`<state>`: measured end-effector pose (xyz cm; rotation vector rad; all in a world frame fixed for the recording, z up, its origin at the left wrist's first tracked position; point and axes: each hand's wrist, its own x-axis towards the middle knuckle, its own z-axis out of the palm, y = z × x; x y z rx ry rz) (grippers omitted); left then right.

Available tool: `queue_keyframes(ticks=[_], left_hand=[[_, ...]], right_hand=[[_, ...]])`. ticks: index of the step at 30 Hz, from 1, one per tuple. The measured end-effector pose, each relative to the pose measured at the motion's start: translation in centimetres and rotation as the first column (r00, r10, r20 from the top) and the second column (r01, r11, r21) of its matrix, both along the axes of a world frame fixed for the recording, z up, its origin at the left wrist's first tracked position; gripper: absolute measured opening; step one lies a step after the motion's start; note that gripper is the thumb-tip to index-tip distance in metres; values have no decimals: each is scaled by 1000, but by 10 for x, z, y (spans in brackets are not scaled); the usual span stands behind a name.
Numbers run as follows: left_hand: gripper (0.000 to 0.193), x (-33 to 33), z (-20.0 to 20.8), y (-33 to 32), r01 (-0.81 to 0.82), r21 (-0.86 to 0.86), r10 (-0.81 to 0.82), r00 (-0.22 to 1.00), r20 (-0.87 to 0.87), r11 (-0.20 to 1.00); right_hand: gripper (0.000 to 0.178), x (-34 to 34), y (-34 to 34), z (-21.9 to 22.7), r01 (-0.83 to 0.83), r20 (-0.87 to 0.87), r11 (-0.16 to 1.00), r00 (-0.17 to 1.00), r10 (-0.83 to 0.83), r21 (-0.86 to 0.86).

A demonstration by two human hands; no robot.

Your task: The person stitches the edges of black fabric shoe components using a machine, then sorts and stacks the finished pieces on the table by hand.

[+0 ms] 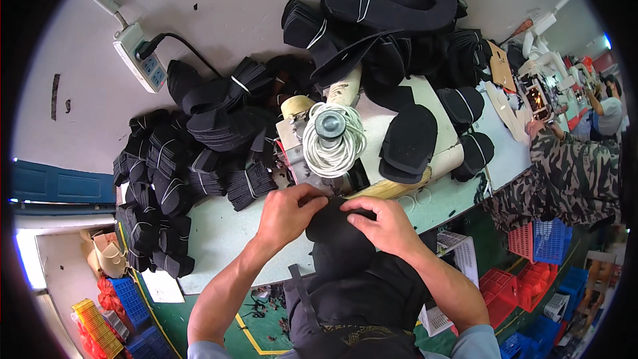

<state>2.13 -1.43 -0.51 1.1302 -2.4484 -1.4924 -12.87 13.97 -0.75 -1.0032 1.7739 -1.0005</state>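
My left hand (287, 218) pinches the left edge of a black rounded fabric piece (331, 223) at the front of the table. On the opposite edge, my right hand (384, 224) grips the same piece between thumb and fingers. Another black layer (342, 256) hangs below it toward my lap; whether the two are joined, I cannot tell. Just beyond my hands stands a cream sewing machine (425, 103), and a coil of white cord (334, 153) sits round a post on it. A small stack of black rounded pieces (410, 143) lies on the machine body.
Tied bundles of black pieces (169, 166) crowd the left of the table (229, 242), with more bundles (372, 6) piled behind the machine. A power strip (139, 58) is on the wall. At right, a person in a camouflage top (565, 173) works near red crates (498, 292).
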Motion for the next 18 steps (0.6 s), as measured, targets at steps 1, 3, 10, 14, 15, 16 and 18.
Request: queue_keyframes(ticks=[1,3,10,14,15,16,18], left_hand=[[21,-2,1,-2,0,1,0,1000,-1,1000],[21,-6,5,-3,-4,-133,16,996,93,991],[19,-19,-2,11,-112,-191,115,993,2,975],[32,4,5,22,-56,31,59,993,-102,998],[32,6,9,21,-56,31,58,993,-100,998],[32,8,13,21,-30,140,35,999,-35,990],[29,14,2,18,-77,382,98,995,-35,921]], right_hand=[[22,0,-3,0,0,-1,1000,1000,0,1],[22,2,-9,0,-7,-64,1000,998,8,17],[22,-12,-12,20,81,-502,995,859,-96,-52],[27,-20,12,32,12,-199,962,978,-69,-273],[30,-15,17,33,15,-87,973,996,-36,-229],[30,-8,22,28,53,17,977,999,-51,-207],[30,9,25,11,112,218,981,973,-75,-159]])
